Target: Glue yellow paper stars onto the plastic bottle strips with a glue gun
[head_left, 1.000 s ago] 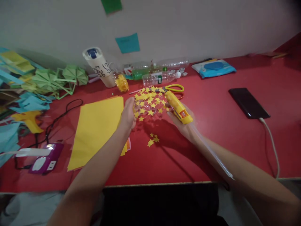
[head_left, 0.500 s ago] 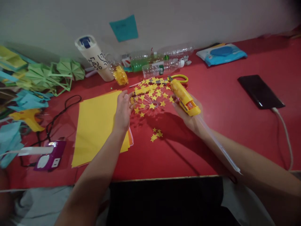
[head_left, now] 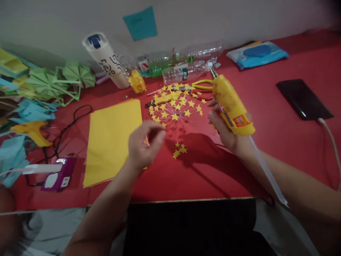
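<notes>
I read the right hand [head_left: 226, 134] right of centre in the frame; its fingers are wrapped around a yellow glue gun [head_left: 231, 103], the metal nozzle directed toward the top of the frame; a translucent glue stick [head_left: 268, 172] projects from the rear of the gun toward the lower right, in front of the forearm.

I read the left hand [head_left: 142, 144] just left of centre; its fingers are curled, with the thumb near the fingertips; I cannot tell whether anything is pinched between them; it overlaps the right edge of a stack of yellow paper [head_left: 113, 142], and I cannot confirm contact.

Between and beyond the hands, at upper centre, I locate a clear plastic piece [head_left: 179, 113] with yellow stars spread around it; below it, at the centre of the frame, a small pile of stars [head_left: 180, 151] lies on the red table [head_left: 170, 186].

A tool with yellow and red handles [head_left: 201, 86] lies near the nozzle; clear bottles [head_left: 183, 73] lie along the wall, top centre; a phone [head_left: 303, 99] is at the right; a second glue gun [head_left: 33, 133] is at the left, above a purple power strip [head_left: 60, 173].
</notes>
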`<state>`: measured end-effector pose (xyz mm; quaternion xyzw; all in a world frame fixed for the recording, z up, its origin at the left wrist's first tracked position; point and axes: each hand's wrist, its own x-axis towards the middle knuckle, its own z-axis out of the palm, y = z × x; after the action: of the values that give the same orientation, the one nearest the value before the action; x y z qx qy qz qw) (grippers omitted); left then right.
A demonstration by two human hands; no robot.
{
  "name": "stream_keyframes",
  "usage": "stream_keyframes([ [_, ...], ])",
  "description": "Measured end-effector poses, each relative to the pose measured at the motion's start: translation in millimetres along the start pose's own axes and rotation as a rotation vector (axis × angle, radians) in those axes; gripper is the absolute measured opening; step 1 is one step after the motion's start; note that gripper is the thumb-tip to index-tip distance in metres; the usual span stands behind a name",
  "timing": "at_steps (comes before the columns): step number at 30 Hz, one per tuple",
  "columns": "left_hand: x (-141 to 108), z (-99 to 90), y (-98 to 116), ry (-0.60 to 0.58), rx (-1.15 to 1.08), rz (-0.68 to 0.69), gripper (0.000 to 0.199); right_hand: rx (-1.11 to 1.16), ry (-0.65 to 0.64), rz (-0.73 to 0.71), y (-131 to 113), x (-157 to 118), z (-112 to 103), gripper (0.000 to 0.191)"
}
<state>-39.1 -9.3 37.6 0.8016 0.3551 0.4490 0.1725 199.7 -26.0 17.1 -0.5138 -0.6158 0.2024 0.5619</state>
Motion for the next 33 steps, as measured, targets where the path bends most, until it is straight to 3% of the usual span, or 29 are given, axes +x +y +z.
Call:
stream_keyframes([
  [2, -7, 5.4, 5, -0.378, 0.024, -0.004, 0.008, -0.065, 0.011, -0.053, -2, -2, 1, 0.02],
  [3, -10, 9.1, 4, -0.496, 0.06, -0.01, 0.01, -0.088, 0.013, -0.08, -2, -3, 2, 0.02],
  [6, -16, 20.4, -5, -0.644, 0.201, -0.107, 0.01, -0.08, 0.012, -0.119, -2, -5, 4, 0.017],
  [11, -18, 28.6, -16, -0.634, 0.207, -0.282, 0.018, -0.06, 0.04, -0.154, -4, -7, 6, 0.011],
  [14, -19, 28.5, -19, -0.598, 0.173, -0.329, 0.02, -0.076, 0.035, -0.255, -6, -7, 7, 0.012],
  [19, -16, 28.3, -19, -0.635, 0.135, -0.362, 0.012, -0.092, -0.036, -0.371, -8, -8, 7, 0.006],
  [25, -12, 30.6, -18, -0.652, 0.069, -0.398, 0.008, -0.1, -0.077, -0.336, -6, -12, 10, 0.011],
  [33, -19, 36.6, -24, -0.585, 0.084, -0.336, 0.01, -0.07, -0.111, -0.361, -9, -15, 14, 0.009],
])
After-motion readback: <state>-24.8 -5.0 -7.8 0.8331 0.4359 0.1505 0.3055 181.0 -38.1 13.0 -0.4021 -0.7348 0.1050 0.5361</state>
